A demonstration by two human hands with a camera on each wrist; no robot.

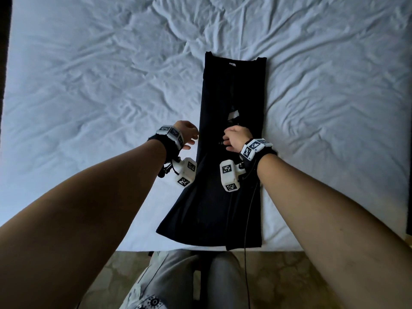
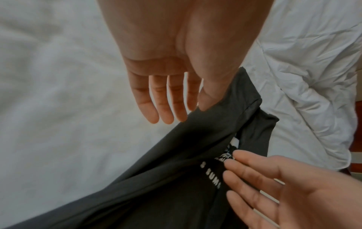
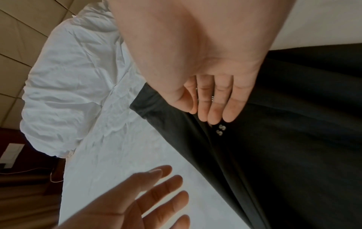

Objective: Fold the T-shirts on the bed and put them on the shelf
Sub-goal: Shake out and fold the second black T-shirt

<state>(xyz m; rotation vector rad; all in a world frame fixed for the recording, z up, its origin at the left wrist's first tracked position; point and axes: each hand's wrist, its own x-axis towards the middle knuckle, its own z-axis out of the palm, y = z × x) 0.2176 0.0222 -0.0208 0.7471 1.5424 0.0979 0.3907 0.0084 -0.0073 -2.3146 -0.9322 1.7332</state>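
Observation:
A black T-shirt (image 1: 231,97) lies lengthwise on the white bed (image 1: 100,85), its sides folded inward into a long strip with the collar at the far end. A sliver of white print shows in the central seam. My left hand (image 1: 188,136) hovers open just beside the strip's left edge, fingers straight (image 2: 166,99), holding nothing. My right hand (image 1: 234,138) lies over the middle of the shirt with its fingers extended (image 3: 215,105) above the cloth near the white lettering (image 3: 221,129). The same shirt (image 2: 176,178) fills the lower part of the left wrist view.
Wrinkled white sheet spreads around the shirt on all sides. A bunched white duvet or pillow (image 3: 68,85) lies at the head of the bed by a padded headboard (image 3: 19,38). The near bed edge (image 1: 200,249) meets my legs; a dark cable (image 1: 246,253) hangs from my right wrist.

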